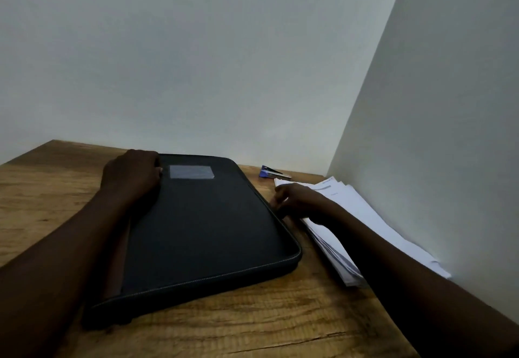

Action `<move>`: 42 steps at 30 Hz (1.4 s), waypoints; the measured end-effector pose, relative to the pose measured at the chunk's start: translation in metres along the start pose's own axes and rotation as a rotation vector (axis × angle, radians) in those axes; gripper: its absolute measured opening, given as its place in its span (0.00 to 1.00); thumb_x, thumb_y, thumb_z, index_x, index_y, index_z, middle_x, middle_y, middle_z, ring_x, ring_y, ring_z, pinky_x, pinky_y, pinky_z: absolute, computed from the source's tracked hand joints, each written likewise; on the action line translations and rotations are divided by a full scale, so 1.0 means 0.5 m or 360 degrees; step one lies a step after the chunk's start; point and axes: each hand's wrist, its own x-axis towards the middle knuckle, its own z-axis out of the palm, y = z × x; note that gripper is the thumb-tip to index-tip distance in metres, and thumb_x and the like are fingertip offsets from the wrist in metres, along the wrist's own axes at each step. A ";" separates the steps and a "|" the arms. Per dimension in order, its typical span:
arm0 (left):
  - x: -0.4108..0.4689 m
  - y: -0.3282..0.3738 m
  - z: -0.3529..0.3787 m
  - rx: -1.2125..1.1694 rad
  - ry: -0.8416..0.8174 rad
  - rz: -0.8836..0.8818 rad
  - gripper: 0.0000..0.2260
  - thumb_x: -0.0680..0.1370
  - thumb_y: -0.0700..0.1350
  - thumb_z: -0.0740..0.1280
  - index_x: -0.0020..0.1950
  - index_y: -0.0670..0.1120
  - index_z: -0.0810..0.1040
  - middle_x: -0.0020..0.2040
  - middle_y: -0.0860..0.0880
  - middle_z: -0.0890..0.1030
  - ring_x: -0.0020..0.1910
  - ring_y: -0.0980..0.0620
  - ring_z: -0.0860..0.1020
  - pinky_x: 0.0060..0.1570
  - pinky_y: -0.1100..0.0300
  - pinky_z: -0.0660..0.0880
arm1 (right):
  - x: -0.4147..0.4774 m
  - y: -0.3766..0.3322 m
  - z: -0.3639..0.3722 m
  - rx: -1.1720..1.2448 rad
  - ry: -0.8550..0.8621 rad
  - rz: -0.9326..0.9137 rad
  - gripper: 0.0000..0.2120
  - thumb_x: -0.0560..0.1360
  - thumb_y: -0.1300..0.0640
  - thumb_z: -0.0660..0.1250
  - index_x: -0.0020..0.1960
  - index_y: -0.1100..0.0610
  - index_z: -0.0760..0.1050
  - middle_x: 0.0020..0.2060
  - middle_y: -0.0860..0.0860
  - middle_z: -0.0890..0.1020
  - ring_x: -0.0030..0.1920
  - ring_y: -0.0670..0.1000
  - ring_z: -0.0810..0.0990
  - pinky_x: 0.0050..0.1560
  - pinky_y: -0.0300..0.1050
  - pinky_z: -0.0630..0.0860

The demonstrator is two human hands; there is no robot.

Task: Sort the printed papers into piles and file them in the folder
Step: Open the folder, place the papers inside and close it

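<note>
A black zip folder [207,225] lies closed and flat on the wooden table, with a pale label patch near its far end. My left hand [130,173] rests on the folder's far left corner, fingers curled over the edge. A loose stack of printed papers [362,217] lies to the right of the folder, against the side wall. My right hand [297,200] sits at the folder's right edge, between it and the papers, fingers bent at the zip side; what they hold is hidden.
A small blue stapler [269,172] lies at the back of the wooden table [45,189], behind the papers. White walls close off the back and the right side. Bare wood shows to the left of the folder and in front of it.
</note>
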 end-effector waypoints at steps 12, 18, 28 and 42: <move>-0.026 0.021 -0.001 0.0040 -0.0366 -0.0020 0.29 0.77 0.68 0.59 0.66 0.46 0.72 0.70 0.42 0.70 0.73 0.43 0.62 0.63 0.49 0.70 | -0.171 0.034 0.058 0.0106 0.0314 0.0052 0.07 0.75 0.59 0.69 0.39 0.51 0.79 0.67 0.49 0.73 0.52 0.42 0.67 0.36 0.22 0.61; -0.055 0.035 -0.009 0.0205 -0.0105 0.0098 0.22 0.78 0.64 0.60 0.56 0.46 0.76 0.57 0.43 0.77 0.64 0.43 0.70 0.51 0.51 0.73 | -0.242 0.041 0.088 0.0092 0.0528 0.0113 0.09 0.74 0.56 0.71 0.36 0.48 0.77 0.71 0.48 0.70 0.67 0.49 0.71 0.59 0.36 0.67; -0.048 0.039 -0.005 0.0533 0.0143 0.0607 0.12 0.73 0.56 0.62 0.37 0.50 0.77 0.32 0.50 0.80 0.32 0.49 0.79 0.41 0.56 0.76 | -0.338 -0.048 0.179 0.0139 0.0956 0.0256 0.04 0.74 0.45 0.70 0.43 0.44 0.77 0.46 0.39 0.75 0.47 0.40 0.71 0.41 0.36 0.66; -0.062 0.049 0.003 0.0493 0.0256 0.0662 0.09 0.79 0.53 0.60 0.45 0.51 0.76 0.47 0.47 0.81 0.47 0.46 0.80 0.39 0.54 0.64 | -0.335 -0.168 0.238 -0.0044 0.0919 -0.0086 0.08 0.77 0.49 0.65 0.47 0.50 0.82 0.49 0.44 0.77 0.47 0.41 0.76 0.47 0.34 0.73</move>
